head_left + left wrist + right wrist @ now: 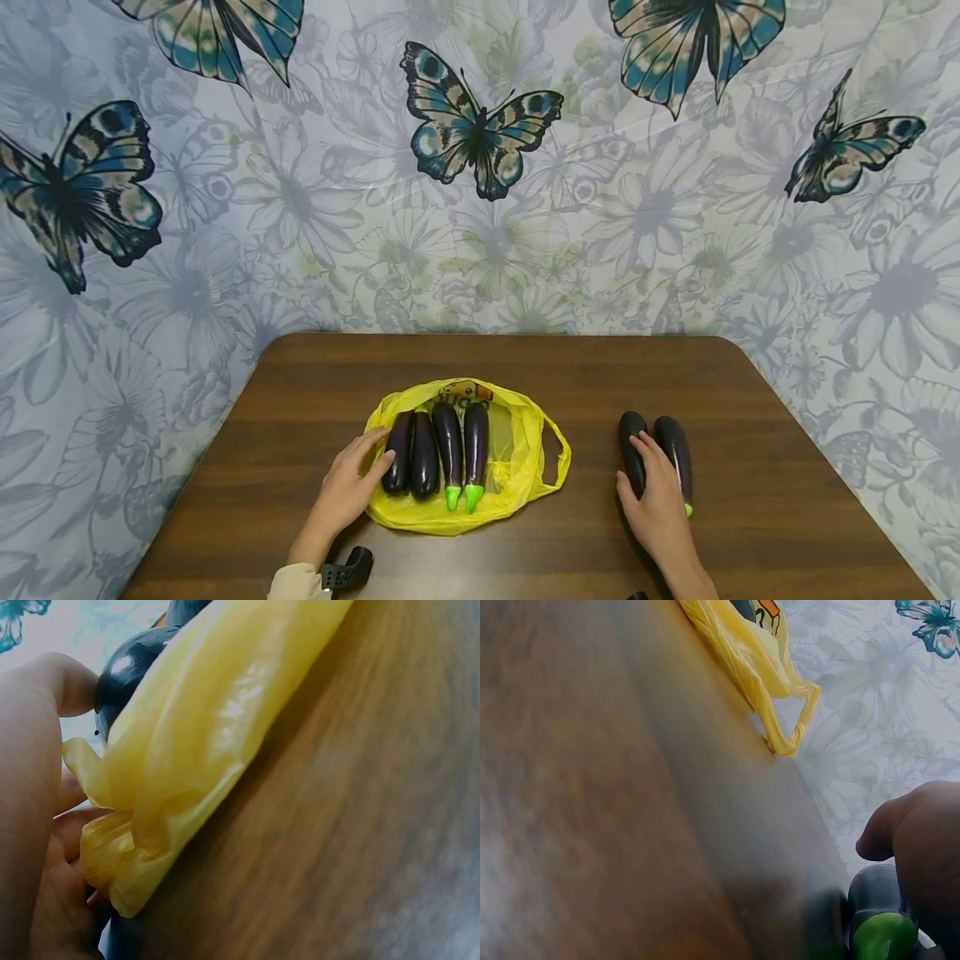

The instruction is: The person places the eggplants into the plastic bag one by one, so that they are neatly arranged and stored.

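A yellow plastic bag point(517, 496) lies wide on the table with several dark purple eggplants point(424, 458) side by side in it. My left hand point(347, 479) holds the bag's left edge, the thumb inside against the leftmost eggplant point(397, 458). In the left wrist view, crumpled bag plastic point(124, 851) comes between thumb and fingers. Off to the right, two more eggplants lie together. My right hand point(660, 508) reaches over the left one point(632, 442) with fingers extended and thumb spread out. The other point(675, 450) is partly hidden behind that hand.
A brown wooden table point(525, 358) runs back to a wall cloth point(510, 267) printed with flowers and butterflies. The bag's handle loop point(561, 467) sticks out to the right. A black band point(348, 571) is around the left wrist.
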Demonstrator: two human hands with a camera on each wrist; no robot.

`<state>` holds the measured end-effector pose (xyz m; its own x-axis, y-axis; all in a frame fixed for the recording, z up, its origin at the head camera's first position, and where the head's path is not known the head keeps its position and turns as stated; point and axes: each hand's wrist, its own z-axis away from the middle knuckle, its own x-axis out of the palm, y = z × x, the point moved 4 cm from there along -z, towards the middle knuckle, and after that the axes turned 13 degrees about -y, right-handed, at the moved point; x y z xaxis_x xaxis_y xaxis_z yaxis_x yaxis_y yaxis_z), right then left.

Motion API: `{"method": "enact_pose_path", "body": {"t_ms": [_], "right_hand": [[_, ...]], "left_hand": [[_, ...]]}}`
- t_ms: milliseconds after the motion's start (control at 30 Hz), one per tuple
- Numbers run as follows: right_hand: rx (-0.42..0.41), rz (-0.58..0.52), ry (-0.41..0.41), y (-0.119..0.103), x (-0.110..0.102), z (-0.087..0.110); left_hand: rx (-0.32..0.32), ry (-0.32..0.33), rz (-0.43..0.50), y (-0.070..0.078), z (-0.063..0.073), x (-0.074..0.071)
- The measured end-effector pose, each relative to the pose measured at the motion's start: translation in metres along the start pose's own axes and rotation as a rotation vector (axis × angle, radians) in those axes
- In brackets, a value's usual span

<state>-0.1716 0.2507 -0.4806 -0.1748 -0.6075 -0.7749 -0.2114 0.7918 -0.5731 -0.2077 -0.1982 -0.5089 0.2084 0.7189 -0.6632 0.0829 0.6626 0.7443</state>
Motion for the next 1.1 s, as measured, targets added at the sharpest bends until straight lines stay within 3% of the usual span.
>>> {"method": "enact_pose_path", "body": {"t_ms": [767, 1100], "right_hand": [[0.05, -0.035, -0.149, -0.0003, 0.0058, 0.0034], [-0.008, 0.009, -0.114, -0.0009, 0.0075, 0.0042]], "left_hand": [[-0.025, -0.018, 0.012, -0.001, 0.0001, 0.0006], [-0.027, -0.022, 0.013, -0.0004, 0.0014, -0.0006]]}}
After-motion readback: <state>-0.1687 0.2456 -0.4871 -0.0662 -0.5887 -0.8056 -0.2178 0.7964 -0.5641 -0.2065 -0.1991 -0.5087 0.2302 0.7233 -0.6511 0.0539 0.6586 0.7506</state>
